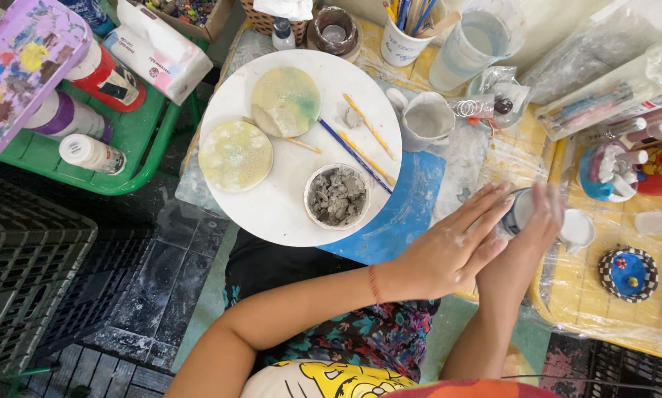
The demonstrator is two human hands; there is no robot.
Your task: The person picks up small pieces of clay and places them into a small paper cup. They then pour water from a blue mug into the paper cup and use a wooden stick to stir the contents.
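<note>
Hands: left hand [449, 247] and right hand [534, 221] press a small dark-rimmed jar [519, 210] between them, fingers nearly straight, palms closed against its sides.
Jar: at table edge, just right of the blue mat [412, 206].
Board: round white board [279, 199] carries 2 pale discs, brushes, bowl of grey clay [337, 196].
Progress: discs look shaped; bowl clay unused.

The left grip [449, 247] and right grip [534, 221] met around a small jar [521, 210] over the desk [604, 295]. A round board [272, 199] lay left of the grips, carrying two discs, brushes and a bowl of clay [337, 197]. A lid [576, 228] sat just right of them; a mug [427, 119] stood beyond.
</note>
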